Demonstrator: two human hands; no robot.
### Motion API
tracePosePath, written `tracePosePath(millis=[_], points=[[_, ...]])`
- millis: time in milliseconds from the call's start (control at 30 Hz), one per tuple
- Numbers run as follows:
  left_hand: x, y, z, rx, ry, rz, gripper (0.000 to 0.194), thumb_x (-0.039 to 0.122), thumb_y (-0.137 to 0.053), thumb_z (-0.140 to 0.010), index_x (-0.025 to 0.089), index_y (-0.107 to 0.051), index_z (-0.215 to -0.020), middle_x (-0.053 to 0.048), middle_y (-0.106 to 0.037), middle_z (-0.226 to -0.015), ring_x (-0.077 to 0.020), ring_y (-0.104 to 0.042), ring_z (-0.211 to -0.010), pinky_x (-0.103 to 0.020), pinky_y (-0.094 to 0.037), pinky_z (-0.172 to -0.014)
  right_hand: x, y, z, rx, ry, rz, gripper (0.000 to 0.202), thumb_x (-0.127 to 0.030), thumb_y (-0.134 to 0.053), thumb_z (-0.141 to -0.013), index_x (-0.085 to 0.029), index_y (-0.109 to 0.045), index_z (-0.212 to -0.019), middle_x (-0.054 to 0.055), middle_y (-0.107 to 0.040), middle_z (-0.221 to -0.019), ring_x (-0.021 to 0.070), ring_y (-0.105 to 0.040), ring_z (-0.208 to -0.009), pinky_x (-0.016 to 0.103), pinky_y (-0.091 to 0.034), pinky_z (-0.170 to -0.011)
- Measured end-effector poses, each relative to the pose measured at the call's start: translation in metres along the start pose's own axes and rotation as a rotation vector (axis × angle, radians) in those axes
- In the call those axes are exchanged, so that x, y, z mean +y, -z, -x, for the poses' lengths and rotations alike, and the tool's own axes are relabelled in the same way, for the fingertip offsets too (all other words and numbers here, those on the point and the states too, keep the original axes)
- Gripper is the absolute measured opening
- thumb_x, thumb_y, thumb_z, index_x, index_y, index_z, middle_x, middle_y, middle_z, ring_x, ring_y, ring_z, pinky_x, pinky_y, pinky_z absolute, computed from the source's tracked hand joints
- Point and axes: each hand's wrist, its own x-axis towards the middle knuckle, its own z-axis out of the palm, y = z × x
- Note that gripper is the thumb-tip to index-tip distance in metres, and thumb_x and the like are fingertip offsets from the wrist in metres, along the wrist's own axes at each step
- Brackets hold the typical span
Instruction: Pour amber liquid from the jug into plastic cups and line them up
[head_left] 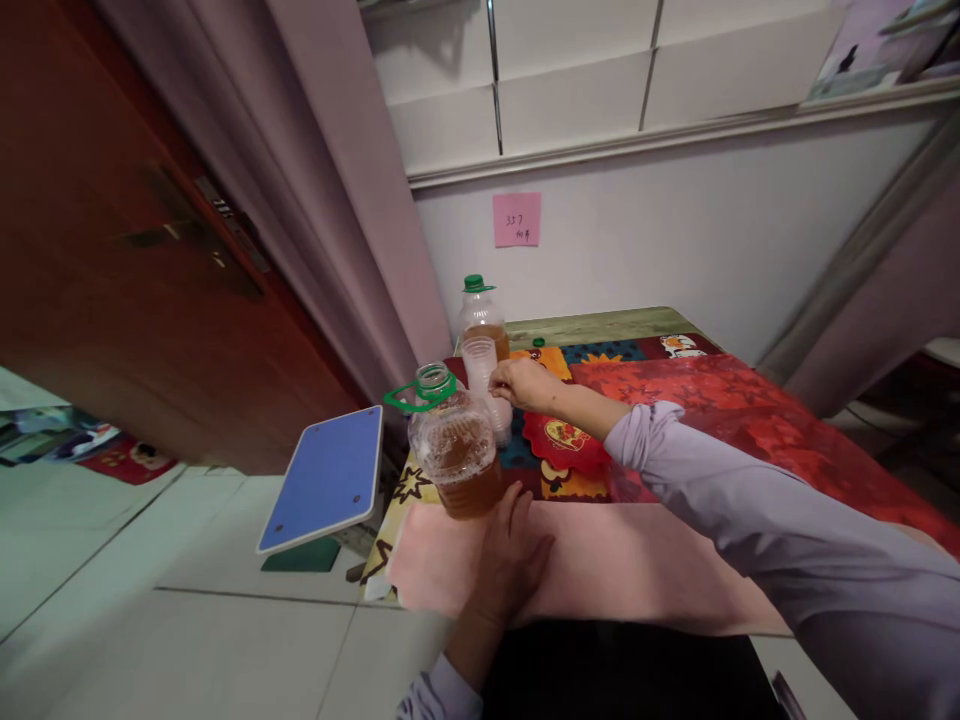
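An uncapped clear jug [457, 450] with brown liquid and a green handle ring stands near the table's left edge. My left hand [514, 550] lies beside its base on a pink cloth [607, 560], fingers spread. Behind the jug is a stack of clear plastic cups [480, 367]. My right hand [525, 385] is at the right side of the cups with its fingers pressed together; what they hold, if anything, is hidden. A second jug [484, 315] with a green cap stands at the back. A loose green cap [538, 342] lies to its right.
A red scalloped mat [566, 440] lies on the patterned tablecloth, with a red cover [720, 410] to its right. A small blue-topped table [326, 480] stands at the left. Behind the table is a wall with a pink note [517, 220].
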Motion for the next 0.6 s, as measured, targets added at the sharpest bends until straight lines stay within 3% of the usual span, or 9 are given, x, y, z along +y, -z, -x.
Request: tracePosePath(millis=[267,500,600], points=[[-0.0012,-0.0076,0.0021,0.033,0.011,0.004,0.060,0.029,-0.064,-0.098,0.010,-0.049,-0.153,-0.025,-0.064,-0.147,-0.0339,-0.065,-0.137,-0.049,-0.063,-0.108,0.0055,-0.0037,-0.0035,0.026,-0.010,-0.048,0.017,-0.020,-0.071,-0.099,-0.016,-0.085,-0.105,0.013,-0.084,-0.107,0.0230,-0.075,-0.098,0.027,-0.048,-0.085],[-0.0030,-0.0050,0.0033,-0.031,0.014,-0.025,0.061,0.030,-0.065,-0.098,0.013,-0.048,-0.155,-0.023,-0.065,-0.146,-0.0333,-0.067,-0.135,-0.050,-0.063,-0.108,0.0055,-0.0046,-0.0016,0.028,-0.024,-0.083,0.017,-0.018,-0.071,-0.098,-0.017,-0.086,-0.106,0.011,-0.084,-0.107,0.0236,-0.076,-0.102,0.027,-0.050,-0.087],[-0.0021,-0.0013,0.0014,-0.039,-0.004,-0.051,0.060,0.031,-0.064,-0.099,0.011,-0.049,-0.153,-0.024,-0.067,-0.144,-0.0333,-0.067,-0.135,-0.049,-0.063,-0.108,0.0014,-0.0007,0.0011,0.047,-0.031,-0.093,0.023,-0.019,-0.075,-0.097,-0.018,-0.083,-0.118,0.012,-0.083,-0.116,0.0250,-0.075,-0.106,0.030,-0.052,-0.090]])
